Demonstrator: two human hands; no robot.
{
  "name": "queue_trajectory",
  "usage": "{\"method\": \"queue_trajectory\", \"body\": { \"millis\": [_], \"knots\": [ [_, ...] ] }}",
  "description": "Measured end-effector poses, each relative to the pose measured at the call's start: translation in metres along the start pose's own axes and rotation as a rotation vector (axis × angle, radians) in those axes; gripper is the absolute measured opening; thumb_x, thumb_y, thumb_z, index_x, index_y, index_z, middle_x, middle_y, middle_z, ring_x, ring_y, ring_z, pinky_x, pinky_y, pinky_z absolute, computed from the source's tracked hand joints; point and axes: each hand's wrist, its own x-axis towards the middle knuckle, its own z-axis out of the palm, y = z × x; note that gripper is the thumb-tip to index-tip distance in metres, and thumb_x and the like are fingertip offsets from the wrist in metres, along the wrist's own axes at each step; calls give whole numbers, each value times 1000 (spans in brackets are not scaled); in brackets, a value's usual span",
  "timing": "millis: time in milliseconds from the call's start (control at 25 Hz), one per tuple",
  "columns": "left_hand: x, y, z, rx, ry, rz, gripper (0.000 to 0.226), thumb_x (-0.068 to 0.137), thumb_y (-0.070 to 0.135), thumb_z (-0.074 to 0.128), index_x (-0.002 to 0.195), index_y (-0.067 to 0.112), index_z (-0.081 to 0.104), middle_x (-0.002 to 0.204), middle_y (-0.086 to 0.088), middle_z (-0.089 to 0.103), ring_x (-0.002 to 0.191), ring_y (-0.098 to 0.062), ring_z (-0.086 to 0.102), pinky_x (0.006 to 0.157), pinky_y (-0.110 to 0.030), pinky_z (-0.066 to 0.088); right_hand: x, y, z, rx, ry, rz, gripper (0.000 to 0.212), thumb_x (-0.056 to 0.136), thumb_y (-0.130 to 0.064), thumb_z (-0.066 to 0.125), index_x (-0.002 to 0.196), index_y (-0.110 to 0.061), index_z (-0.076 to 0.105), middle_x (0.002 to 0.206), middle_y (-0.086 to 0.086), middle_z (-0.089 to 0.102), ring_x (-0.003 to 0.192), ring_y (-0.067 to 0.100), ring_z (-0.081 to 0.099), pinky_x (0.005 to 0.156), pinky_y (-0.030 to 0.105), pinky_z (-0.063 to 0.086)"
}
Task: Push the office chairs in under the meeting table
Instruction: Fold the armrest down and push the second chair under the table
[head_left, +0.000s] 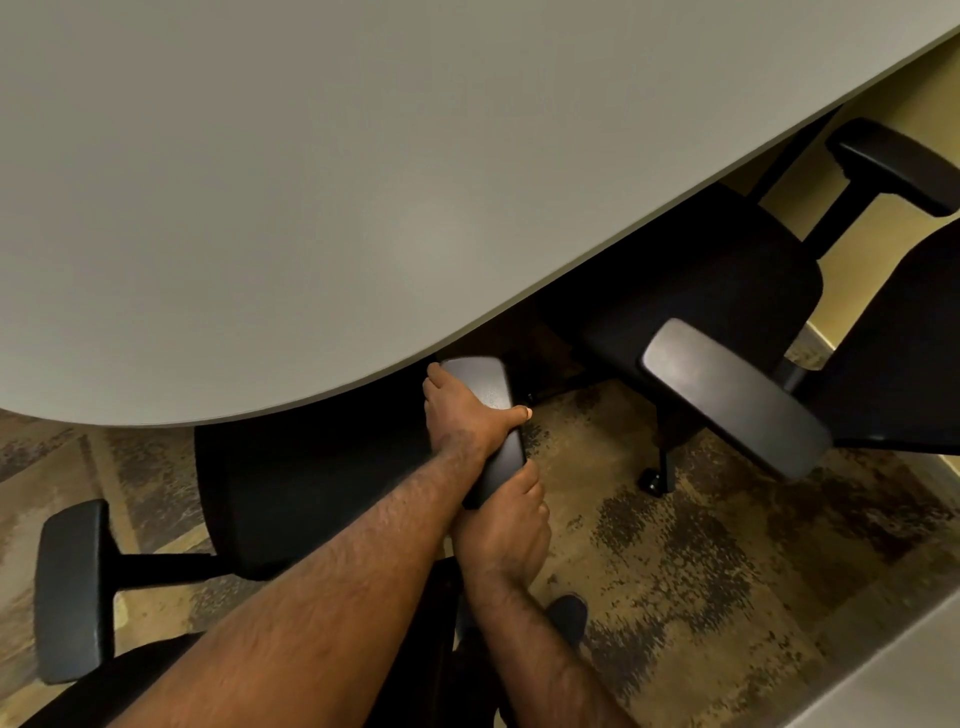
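Near office chair (311, 488): seat partly under the meeting table (260, 208), its right armrest (493, 415) at the table edge. My left hand (467, 421) clamps the armrest's top; my right hand (506, 530) grips its rear end (arms crossed). Second chair (727, 280) right, seat partly under

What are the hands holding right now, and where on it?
Both hands grip the near chair's right armrest pad: left hand on its top, right hand at its near end.
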Motion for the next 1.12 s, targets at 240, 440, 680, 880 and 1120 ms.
{"method": "queue_trajectory", "body": {
  "millis": [240,440,680,880,1120],
  "knots": [
    [-1,-25,-13,-122,-54,54,117,64,69,73,149,14,15,150,-12,32,132,-30,39,103,-43,40,28,25,-24,485,-162,-15,88,65,-67,68,135,-22,39,120,-4,55,98,15,60,69,30,54],
    [-16,-63,-34,81,-50,335,116,71,77,59,154,21,0,163,-3,4,147,-18,6,117,-39,12,87,22,-42,780,-386,-41,45,90,-41,60,127,-16,53,106,-4,63,89,7,62,62,18,48],
    [-27,-72,-28,535,-149,679,124,66,95,28,151,17,-16,160,-1,-22,144,-17,-24,119,-42,-8,115,-18,-40,819,-788,-10,48,79,-47,72,109,-9,65,97,16,73,87,30,71,73,40,58],
    [-25,-81,-26,500,-181,682,133,61,98,34,151,14,-17,159,-3,-24,144,-16,-23,118,-39,-7,122,-18,-33,764,-822,-51,55,76,-49,73,109,-6,63,97,17,72,86,32,71,75,42,58],
    [-20,-85,-19,454,-187,669,136,58,98,39,152,15,-15,160,0,-22,145,-15,-20,117,-36,-7,127,-14,-23,771,-753,-113,49,78,-48,73,106,-8,65,92,13,73,81,28,71,66,37,57]
  ]
}}
